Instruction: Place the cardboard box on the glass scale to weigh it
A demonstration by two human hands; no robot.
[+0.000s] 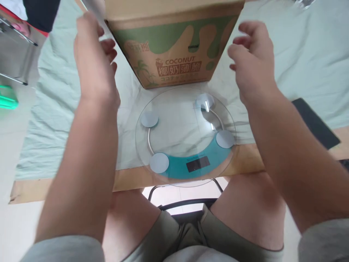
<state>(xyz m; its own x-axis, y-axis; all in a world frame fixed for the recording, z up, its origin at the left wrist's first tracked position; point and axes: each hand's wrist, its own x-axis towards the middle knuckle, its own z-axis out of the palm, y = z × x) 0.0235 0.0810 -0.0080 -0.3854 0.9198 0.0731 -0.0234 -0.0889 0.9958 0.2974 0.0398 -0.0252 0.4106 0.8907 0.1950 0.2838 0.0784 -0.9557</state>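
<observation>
A cardboard box with green print and the word COCONUT stands on the table at the top middle. My left hand is beside its left side, fingers apart and curled a little, with a gap to the box. On the other side my right hand hangs in the air, its fingers loosely bent and holding nothing. Between my forearms lies a round glass bathroom scale, just in front of the box. Its teal band carries a dark display, and its near rim juts past the table edge.
A pale green cloth covers the table, leaving a wooden front edge bare. A dark flat rectangular object lies by my right forearm. At the left, beyond the table, are a metal-framed chair and a green plastic item.
</observation>
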